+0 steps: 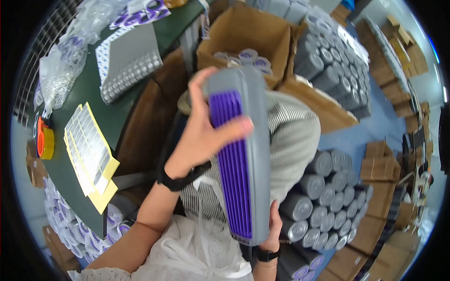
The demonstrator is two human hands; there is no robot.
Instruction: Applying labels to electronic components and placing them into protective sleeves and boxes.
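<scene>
A long grey housing with a purple slatted grille [258,154] is held tilted upright over my lap. My left hand [201,126] grips its upper part, the fingers round the left edge and the thumb lying across the grille. Lower down, my right hand [273,227] closes on the right side near the bottom end, with part of its fingers hidden behind the housing. Both wrists wear black bands. What the housing's back looks like cannot be seen.
A dark green table [70,175] on the left carries label sheets [89,145], a tape roll [47,143] and bubble wrap [131,77]. Ahead stands an open carton [253,33] with several cylinders inside. Stacked grey cylinders [328,201] rise at the right, with cartons [382,168] beyond.
</scene>
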